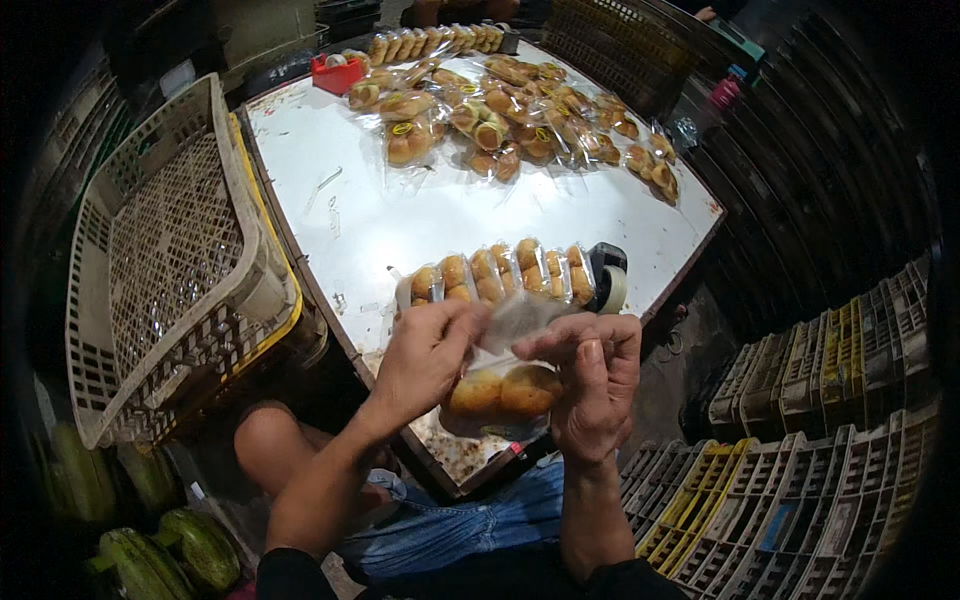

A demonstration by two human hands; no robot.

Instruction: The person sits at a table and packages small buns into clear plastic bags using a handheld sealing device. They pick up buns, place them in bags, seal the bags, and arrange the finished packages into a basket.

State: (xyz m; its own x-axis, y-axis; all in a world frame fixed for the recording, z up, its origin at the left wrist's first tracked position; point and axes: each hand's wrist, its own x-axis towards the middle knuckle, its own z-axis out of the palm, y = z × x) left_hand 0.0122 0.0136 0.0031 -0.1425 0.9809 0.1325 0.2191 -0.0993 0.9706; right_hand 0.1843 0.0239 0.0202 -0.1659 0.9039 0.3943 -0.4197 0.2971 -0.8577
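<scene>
A clear plastic bag of bread rolls (506, 391) lies at the table's near corner, between my hands. My left hand (431, 352) pinches the left side of the bag's loose open end. My right hand (598, 379) is at the right side of the same film, fingers curled, thumb raised; whether it grips the film cannot be told. Just beyond stands a row of bagged rolls (487, 276), upright side by side, with a black tape dispenser (613, 277) at its right end. The white table (390, 217) lies under them.
Many bagged breads (517, 112) are heaped across the table's far half, beside a red tape dispenser (337, 73) and another row of bagged rolls (435, 43). A plastic crate (259, 289) stands at left, stacked crates (780, 495) at right. Green gourd-like produce (142, 562) is at lower left.
</scene>
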